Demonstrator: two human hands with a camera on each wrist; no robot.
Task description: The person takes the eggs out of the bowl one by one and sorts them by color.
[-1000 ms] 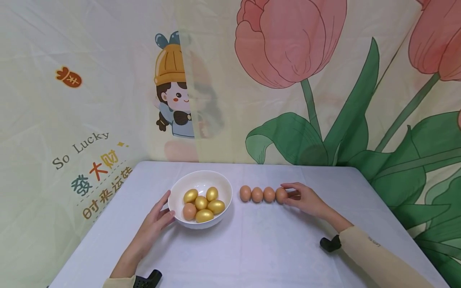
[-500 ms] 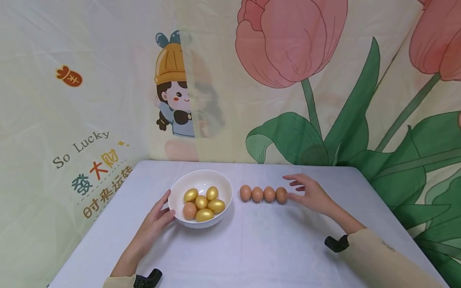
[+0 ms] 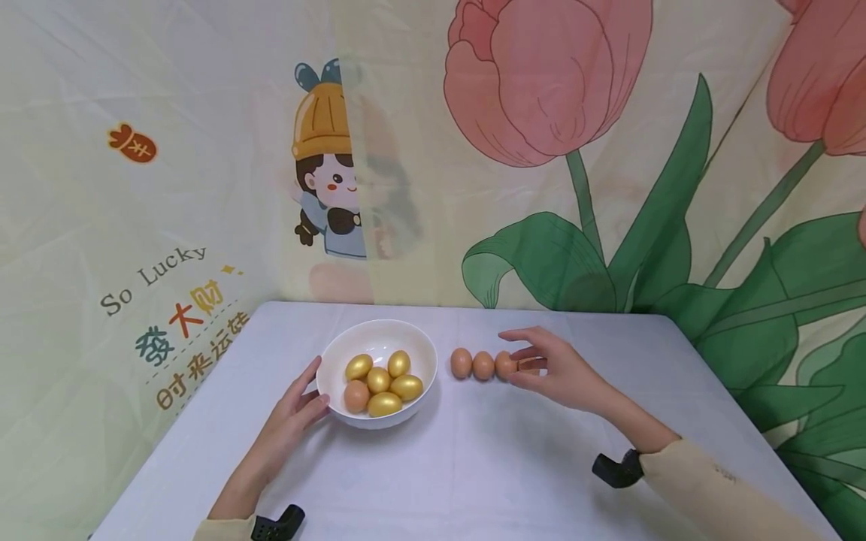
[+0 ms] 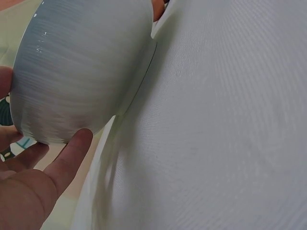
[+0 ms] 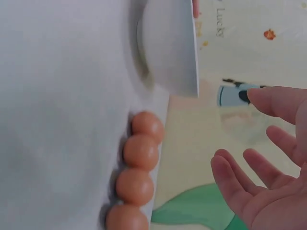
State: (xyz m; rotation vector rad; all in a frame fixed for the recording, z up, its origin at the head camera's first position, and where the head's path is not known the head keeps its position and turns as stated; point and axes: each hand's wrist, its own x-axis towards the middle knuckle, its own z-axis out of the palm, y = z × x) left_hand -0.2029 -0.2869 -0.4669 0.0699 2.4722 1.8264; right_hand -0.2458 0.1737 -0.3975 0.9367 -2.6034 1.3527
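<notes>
A: Starting at the left, what are we doing there?

B: Steadying, we'd judge. Our left hand [image 3: 287, 417] has thumb and fingers spread against the outside of the white bowl [image 3: 375, 336], touching it, not clenched, and the bowl stands on the table [image 3: 433, 473].

A: And inside it?

B: We see five gold eggs [image 3: 377, 380] close together, and one brown egg [image 3: 355, 397] at their near left.

A: Further right?

B: Just beside the bowl we have a row of four brown eggs [image 3: 483, 366]. Our fingers partly cover the rightmost one in the head view; the right wrist view shows it cut by the frame edge.

A: Which step is our right hand [image 3: 560, 376] at?

B: Between grasps, by our reading. It hangs over the row's right end, thumb and fingers well parted, with nothing between them. The right wrist view shows it apart from the eggs: fully released.

A: What would our next move call for?

B: Probably reaching left over the rim and pinching the bowl's brown egg gently, without nudging the row, while our other hand steadies the bowl.
</notes>
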